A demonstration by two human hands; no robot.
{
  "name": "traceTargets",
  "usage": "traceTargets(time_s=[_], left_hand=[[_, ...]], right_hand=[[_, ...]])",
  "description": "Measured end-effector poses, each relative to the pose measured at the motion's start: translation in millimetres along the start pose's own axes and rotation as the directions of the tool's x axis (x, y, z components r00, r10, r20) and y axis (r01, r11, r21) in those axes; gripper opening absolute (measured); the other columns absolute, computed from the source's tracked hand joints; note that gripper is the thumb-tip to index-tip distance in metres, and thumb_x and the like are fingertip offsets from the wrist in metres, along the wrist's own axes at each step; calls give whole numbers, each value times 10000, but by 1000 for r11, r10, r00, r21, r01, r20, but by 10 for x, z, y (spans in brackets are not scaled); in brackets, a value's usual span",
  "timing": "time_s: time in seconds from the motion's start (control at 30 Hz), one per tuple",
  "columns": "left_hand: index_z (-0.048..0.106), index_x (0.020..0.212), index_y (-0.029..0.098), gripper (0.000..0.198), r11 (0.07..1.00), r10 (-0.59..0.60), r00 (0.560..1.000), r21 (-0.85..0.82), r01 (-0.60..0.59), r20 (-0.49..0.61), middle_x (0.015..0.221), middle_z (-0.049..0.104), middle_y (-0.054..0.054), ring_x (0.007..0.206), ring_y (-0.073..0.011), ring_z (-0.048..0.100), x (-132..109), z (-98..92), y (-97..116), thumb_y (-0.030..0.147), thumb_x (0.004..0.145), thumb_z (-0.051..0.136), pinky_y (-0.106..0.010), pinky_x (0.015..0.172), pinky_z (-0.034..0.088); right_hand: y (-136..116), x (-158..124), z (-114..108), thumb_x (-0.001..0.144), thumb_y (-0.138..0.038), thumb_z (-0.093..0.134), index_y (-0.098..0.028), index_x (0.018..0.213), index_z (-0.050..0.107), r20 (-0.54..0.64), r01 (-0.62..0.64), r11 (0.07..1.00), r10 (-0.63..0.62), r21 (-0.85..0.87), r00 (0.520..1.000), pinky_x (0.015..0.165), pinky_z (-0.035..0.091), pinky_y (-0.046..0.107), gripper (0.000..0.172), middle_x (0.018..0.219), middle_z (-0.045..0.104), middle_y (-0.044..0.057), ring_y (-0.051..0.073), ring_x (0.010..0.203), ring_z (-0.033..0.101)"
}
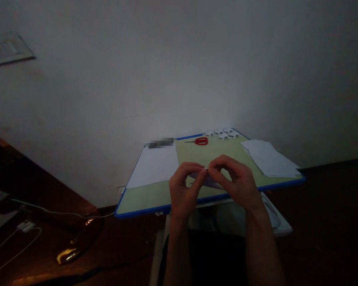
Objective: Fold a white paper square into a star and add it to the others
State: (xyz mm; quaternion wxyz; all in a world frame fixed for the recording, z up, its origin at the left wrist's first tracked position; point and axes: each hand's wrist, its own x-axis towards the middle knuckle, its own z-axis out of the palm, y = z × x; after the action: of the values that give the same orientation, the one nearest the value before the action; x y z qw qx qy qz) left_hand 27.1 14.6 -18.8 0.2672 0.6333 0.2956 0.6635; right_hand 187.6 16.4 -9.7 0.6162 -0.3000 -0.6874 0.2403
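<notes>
My left hand (186, 184) and my right hand (235, 178) meet above the near part of a pale green board table with a blue rim (209, 137). Both pinch a piece of white paper (211, 182) between thumb and fingers. Most of the paper hangs behind and below my fingers, so its full shape is hidden. Beyond my hands, red-handled scissors (201, 141) lie with blades pointing left. Several white cut paper shapes (224, 134) are gathered at the far right edge.
On the left of the table lies a white sheet (156, 165) with a blurred-out object (161, 143) at its top. A stack of white paper (268, 159) sits at the right, slightly past the edge. A pale wall (179, 71) rises behind. White cables (62, 214) run at lower left.
</notes>
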Motion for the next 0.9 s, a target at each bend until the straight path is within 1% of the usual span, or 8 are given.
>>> traceTargets(time_s=[0.17,0.27,0.37,0.43,0.53,0.57,0.7,0.9], left_hand=[[760,848,205,96,1000,17,1000,19,-17,18,916,754,-57,886,-202,710,1,-2,17,255,904,820,-332,806,559],[752,891,206,99,1000,-6,1000,-19,6,7,930,765,-51,898,-197,721,-10,9,11,252,887,839,-322,827,564],[725,1092,237,317,994,-54,999,-96,53,-2,954,783,-22,893,-184,738,-25,5,21,232,825,896,-302,836,566],[720,1165,246,376,994,-69,996,-80,73,49,972,791,-21,904,-185,737,-30,-10,44,243,830,893,-298,839,559],[770,987,211,136,997,-72,992,-7,73,107,914,776,-37,862,-189,702,-28,-31,94,288,894,832,-296,791,536],[770,929,204,110,998,-68,992,-1,68,109,884,766,-36,836,-187,688,-26,-33,111,298,902,822,-294,767,527],[764,876,207,109,999,-43,996,-14,44,72,836,746,-18,780,-173,660,-22,-19,153,293,895,828,-283,717,502],[739,803,206,146,1000,-22,1000,1,22,20,750,707,15,695,-139,626,-29,-19,151,277,890,833,-250,650,464]], right_hand=[[14,-2,-14,958,-263,719,-241,864,686,-10,23,999,-23,-35,1000,730,508,337,102,818,681,0,178,773,613],[27,-7,-19,967,-271,709,-246,860,682,-33,51,998,-52,-42,998,740,508,346,113,813,680,0,182,776,610],[46,-20,-19,971,-287,705,-251,866,683,-76,64,998,-65,-20,995,757,510,360,113,821,683,4,193,794,620],[56,-30,-15,969,-298,706,-254,878,690,-102,76,997,-74,13,992,764,514,368,102,834,690,11,202,811,630],[55,-38,-6,964,-296,714,-261,895,697,-121,103,993,-94,64,988,761,515,366,79,842,695,13,207,823,637],[51,-39,-3,962,-284,718,-265,901,699,-125,114,991,-104,75,987,762,514,364,67,844,695,10,205,826,638],[39,-37,5,958,-229,721,-278,927,707,-110,146,984,-135,99,985,773,510,368,60,864,700,4,205,847,644],[56,-35,13,962,-219,718,-275,923,700,-98,153,984,-144,93,985,771,500,375,71,860,689,4,202,835,634]])
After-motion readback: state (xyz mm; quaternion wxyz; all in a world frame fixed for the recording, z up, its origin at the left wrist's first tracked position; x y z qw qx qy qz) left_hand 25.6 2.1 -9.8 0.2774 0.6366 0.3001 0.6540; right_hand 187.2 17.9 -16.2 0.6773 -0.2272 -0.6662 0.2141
